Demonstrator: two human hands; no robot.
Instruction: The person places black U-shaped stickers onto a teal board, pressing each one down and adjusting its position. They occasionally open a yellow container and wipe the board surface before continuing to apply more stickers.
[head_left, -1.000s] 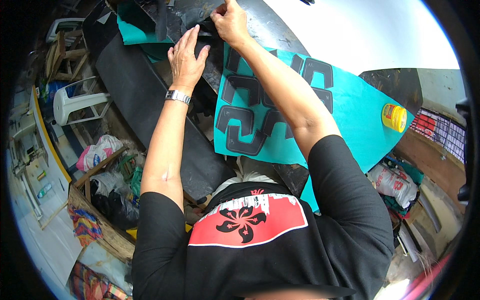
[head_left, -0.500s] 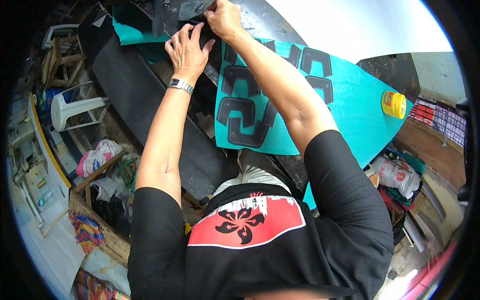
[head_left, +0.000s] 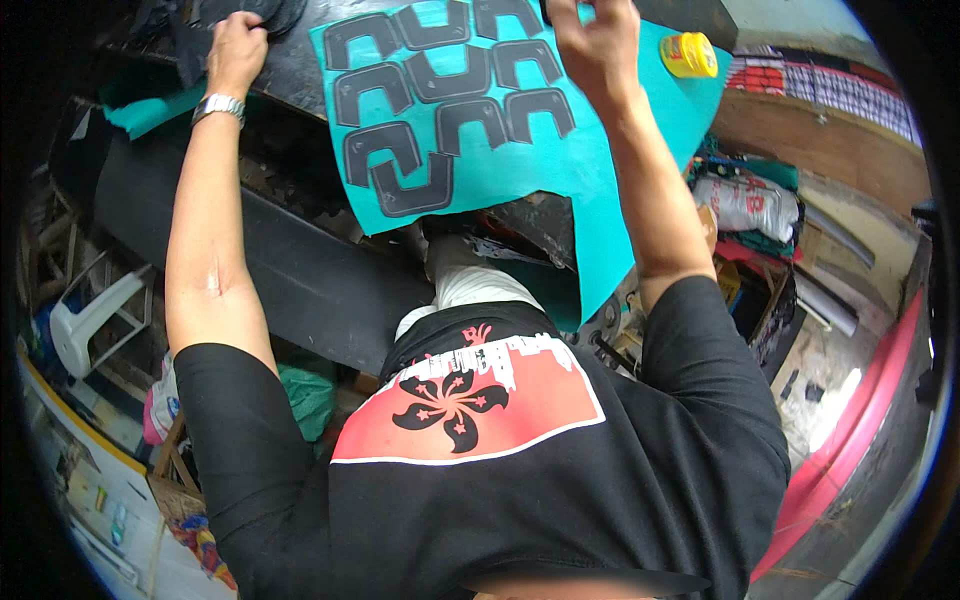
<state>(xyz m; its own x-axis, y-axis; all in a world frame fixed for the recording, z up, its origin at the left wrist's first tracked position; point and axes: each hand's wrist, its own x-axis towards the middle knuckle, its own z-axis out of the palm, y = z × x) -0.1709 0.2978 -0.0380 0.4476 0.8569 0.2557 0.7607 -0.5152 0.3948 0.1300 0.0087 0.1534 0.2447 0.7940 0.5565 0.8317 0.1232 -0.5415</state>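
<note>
- Dark, flat, round-edged material [head_left: 287, 15] is lying on the black table [head_left: 290, 70], partly cropped; the left hand's [head_left: 237, 50] fingers are curling against it, grip unclear.
- Pale-edged, dark U-shaped pieces [head_left: 450, 88] are lying on a teal sheet [head_left: 590, 190].
- The right hand's [head_left: 603, 45] fingers are bending beside them; I cannot tell their hold.

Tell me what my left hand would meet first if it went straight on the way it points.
Your left hand would likely meet the dark grey flat pieces first; whether it already touches them is unclear.
</note>
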